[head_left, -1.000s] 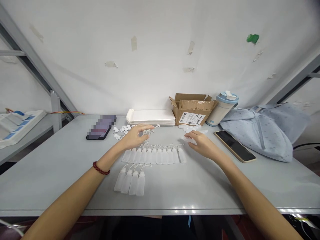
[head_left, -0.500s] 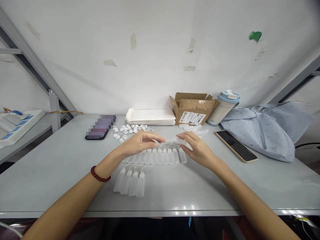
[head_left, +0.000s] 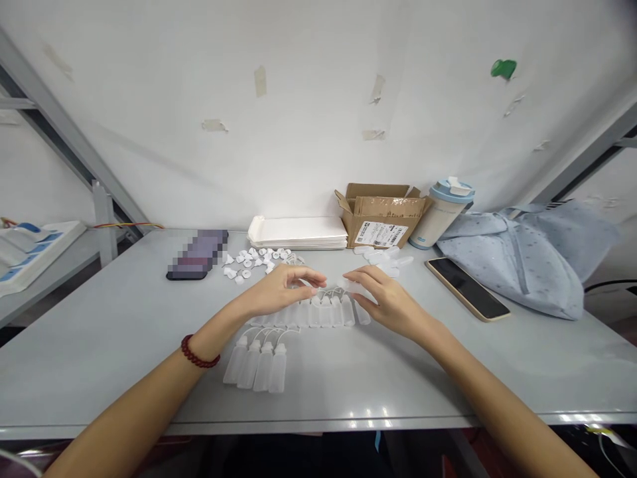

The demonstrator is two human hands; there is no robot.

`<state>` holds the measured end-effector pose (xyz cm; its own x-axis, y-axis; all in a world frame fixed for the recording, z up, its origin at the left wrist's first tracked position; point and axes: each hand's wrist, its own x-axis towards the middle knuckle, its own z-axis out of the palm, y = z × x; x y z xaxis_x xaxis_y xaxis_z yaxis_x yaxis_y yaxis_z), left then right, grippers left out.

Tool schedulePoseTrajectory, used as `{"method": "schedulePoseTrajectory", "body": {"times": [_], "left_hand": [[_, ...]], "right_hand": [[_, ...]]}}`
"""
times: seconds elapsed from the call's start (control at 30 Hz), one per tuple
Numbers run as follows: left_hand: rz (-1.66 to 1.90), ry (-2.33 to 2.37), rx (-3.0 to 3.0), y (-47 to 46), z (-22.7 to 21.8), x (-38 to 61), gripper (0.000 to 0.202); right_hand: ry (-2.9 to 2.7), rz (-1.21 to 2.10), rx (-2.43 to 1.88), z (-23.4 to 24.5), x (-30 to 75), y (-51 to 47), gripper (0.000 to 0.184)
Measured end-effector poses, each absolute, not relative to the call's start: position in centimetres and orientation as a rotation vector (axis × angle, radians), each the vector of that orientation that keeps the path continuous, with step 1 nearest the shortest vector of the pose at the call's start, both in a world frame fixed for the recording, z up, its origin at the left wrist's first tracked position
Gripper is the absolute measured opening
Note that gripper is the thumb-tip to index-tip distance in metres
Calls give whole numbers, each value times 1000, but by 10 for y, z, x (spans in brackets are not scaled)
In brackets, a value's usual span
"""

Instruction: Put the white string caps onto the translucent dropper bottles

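Note:
My left hand (head_left: 279, 292) and my right hand (head_left: 381, 299) meet over the middle of the grey table (head_left: 99, 345). The right hand's fingers are wrapped round a small translucent bottle (head_left: 351, 285). The left hand pinches a small white cap (head_left: 313, 287) at that bottle's mouth. Just under the hands lies a row of several capped bottles (head_left: 328, 312). A shorter row of capped bottles (head_left: 256, 364) lies nearer to me. Loose white caps (head_left: 253, 260) are scattered behind the left hand. Uncapped bottles (head_left: 383, 255) lie behind the right hand.
A dark phone (head_left: 196, 255) lies at the back left, another phone (head_left: 465, 287) at the right. A white stack of trays (head_left: 298, 232), an open cardboard box (head_left: 381, 216), a lidded cup (head_left: 440, 212) and a blue bag (head_left: 527, 255) stand along the wall.
Both hands came together from apart: the left brought a cap from the cap pile, the right brought a bottle from behind, and they now meet above the bottle row.

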<state>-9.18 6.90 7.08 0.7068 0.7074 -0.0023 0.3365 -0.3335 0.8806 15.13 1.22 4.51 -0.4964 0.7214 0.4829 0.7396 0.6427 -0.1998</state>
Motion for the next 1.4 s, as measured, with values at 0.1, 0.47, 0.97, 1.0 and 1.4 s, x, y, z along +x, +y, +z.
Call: {"method": "schedulePoseTrajectory", "body": {"times": [0.1, 0.47, 0.97, 1.0, 1.4], "left_hand": [[497, 869, 2174, 63, 68, -87, 21], [538, 819, 2521, 61, 47, -80, 14], [704, 913, 2378, 56, 54, -74, 12], [730, 915, 2357, 56, 55, -74, 12], [715, 898, 2308, 55, 57, -77, 15]], "right_hand": [[-2322, -49, -1137, 44, 152, 12, 30], [-2325, -67, -1148, 42, 153, 14, 28], [-2354, -36, -1165, 40, 152, 14, 29], [-2359, -31, -1165, 40, 151, 13, 29], [-2356, 18, -1105, 41, 144, 8, 33]]}}
